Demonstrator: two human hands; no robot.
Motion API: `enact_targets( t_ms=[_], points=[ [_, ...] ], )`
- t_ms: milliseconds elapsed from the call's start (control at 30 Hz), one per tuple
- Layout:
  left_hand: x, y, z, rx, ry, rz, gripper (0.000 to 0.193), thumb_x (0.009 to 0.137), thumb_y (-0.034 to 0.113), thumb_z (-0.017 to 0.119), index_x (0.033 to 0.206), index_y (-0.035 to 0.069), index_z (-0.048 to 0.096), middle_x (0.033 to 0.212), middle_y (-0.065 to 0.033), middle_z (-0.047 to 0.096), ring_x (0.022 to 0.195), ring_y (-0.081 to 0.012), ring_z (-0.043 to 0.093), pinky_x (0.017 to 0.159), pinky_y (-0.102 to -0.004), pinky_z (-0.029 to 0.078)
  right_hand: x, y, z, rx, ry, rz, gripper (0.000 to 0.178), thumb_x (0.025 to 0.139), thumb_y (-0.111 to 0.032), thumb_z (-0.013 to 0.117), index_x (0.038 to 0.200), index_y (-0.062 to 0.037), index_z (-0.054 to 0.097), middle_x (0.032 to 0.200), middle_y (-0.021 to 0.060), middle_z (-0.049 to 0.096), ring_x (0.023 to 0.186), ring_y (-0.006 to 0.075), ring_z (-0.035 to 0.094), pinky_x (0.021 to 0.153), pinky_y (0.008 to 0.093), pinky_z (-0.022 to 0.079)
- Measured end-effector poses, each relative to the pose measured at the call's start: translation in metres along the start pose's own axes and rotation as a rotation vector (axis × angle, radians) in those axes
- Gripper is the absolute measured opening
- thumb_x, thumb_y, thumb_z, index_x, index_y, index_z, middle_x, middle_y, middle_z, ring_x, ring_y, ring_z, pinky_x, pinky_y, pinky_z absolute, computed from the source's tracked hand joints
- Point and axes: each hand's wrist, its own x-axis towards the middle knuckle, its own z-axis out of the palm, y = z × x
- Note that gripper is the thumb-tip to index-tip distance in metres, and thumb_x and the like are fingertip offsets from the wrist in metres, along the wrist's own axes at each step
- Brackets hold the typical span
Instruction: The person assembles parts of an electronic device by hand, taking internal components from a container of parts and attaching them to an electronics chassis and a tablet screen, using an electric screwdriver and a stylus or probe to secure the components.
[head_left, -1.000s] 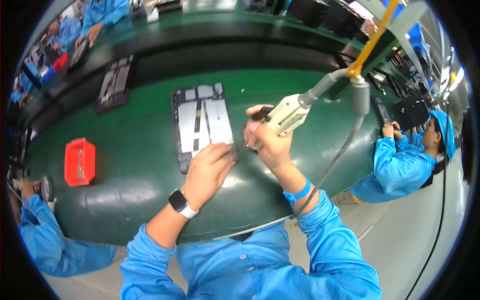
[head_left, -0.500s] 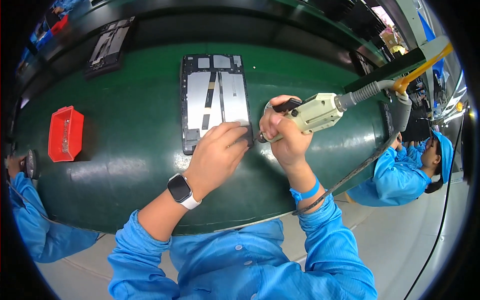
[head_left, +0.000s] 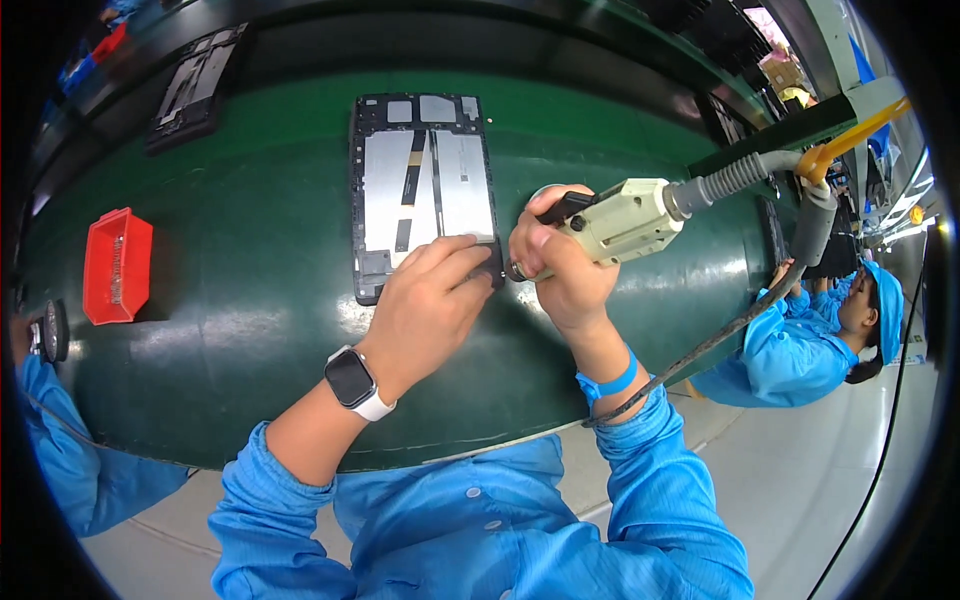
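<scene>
An opened tablet (head_left: pixel 385 180), with a silvery inner plate, black frame and dark ribbon strips, lies on the green bench in front of me. My left hand (head_left: pixel 430 300) is closed over its lower right corner, fingers bent together and fingertips partly hidden. In my right hand (head_left: pixel 565 265) is a pale electric screwdriver (head_left: pixel 625 220) with a black lever, my fingers wrapped round its front. Its nose sits just beside that same corner, close to my left fingertips. Whether the bit touches the tablet cannot be made out.
A red bin (head_left: pixel 140 270) with small metal screws stands at the left. Another opened tablet (head_left: pixel 195 85) lies at the far left. A grey hose and dark cable (head_left: pixel 740 315) run from the screwdriver on the right. One co-worker (head_left: pixel 810 335) sits at right; another person's sleeve (head_left: pixel 60 420) shows at left.
The whole scene has shifted slightly left in view. Both hands keep their grip, and the screwdriver's nose stays by the tablet's lower right corner.
</scene>
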Motion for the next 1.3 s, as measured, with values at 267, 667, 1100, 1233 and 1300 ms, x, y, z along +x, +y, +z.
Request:
enact_targets(
  t_ms=[267, 667, 1100, 1233, 1300],
  points=[
    [0.001, 0.002, 0.0, 0.015, -0.005, 0.008, 0.013, 0.077, 0.005, 0.072, 0.089, 0.001, 0.071, 0.11, -0.0102, 0.068, 0.113, -0.0282, 0.061, 0.093, -0.0397, 0.051, -0.003, 0.002, 0.001, -0.048, -0.011, -0.005, 0.022, 0.083, -0.001, 0.056, 0.106, 0.0025, 0.054, 0.067, 0.0072, 0.051, 0.054, 0.0142, 0.047, 0.055, 0.0313, 0.043],
    [0.002, 0.005, -0.006, 0.007, -0.046, 0.024, 0.02, 0.074, 0.002, 0.077, 0.094, -0.002, 0.072, 0.114, -0.0128, 0.068, 0.114, -0.0318, 0.063, 0.091, -0.0414, 0.054, 0.029, -0.015, -0.062, 0.027, 0.314, -0.233, 0.025, 0.082, 0.0, 0.058, 0.105, 0.01, 0.059, 0.064, 0.0066, 0.053, 0.053, 0.0159, 0.053, 0.054, 0.0291, 0.046],
    [-0.002, 0.003, -0.006, 0.011, -0.077, 0.01, 0.02, 0.077, 0.006, 0.074, 0.096, -0.001, 0.071, 0.117, -0.0133, 0.066, 0.117, -0.031, 0.06, 0.095, -0.0421, 0.052, 0.034, -0.004, -0.07, -0.078, 0.373, -0.252, 0.02, 0.08, 0.002, 0.06, 0.099, 0.0071, 0.058, 0.062, 0.0061, 0.053, 0.05, 0.0145, 0.051, 0.05, 0.0292, 0.044],
    [-0.001, 0.004, -0.008, 0.008, -0.092, 0.006, 0.02, 0.077, 0.006, 0.074, 0.096, -0.001, 0.071, 0.118, -0.0131, 0.065, 0.118, -0.031, 0.059, 0.095, -0.042, 0.052, 0.039, -0.001, -0.069, -0.051, 0.369, -0.252, 0.019, 0.08, 0.001, 0.061, 0.098, 0.0062, 0.058, 0.061, 0.0059, 0.053, 0.05, 0.0149, 0.051, 0.051, 0.0304, 0.045],
    [-0.002, 0.004, -0.008, 0.005, -0.096, 0.0, 0.02, 0.077, 0.006, 0.074, 0.096, -0.001, 0.071, 0.118, -0.013, 0.065, 0.118, -0.031, 0.059, 0.095, -0.042, 0.052, 0.04, 0.001, -0.07, -0.042, 0.368, -0.255, 0.019, 0.08, 0.001, 0.061, 0.098, 0.0061, 0.058, 0.061, 0.006, 0.053, 0.05, 0.0149, 0.051, 0.051, 0.0305, 0.045]
  ],
)
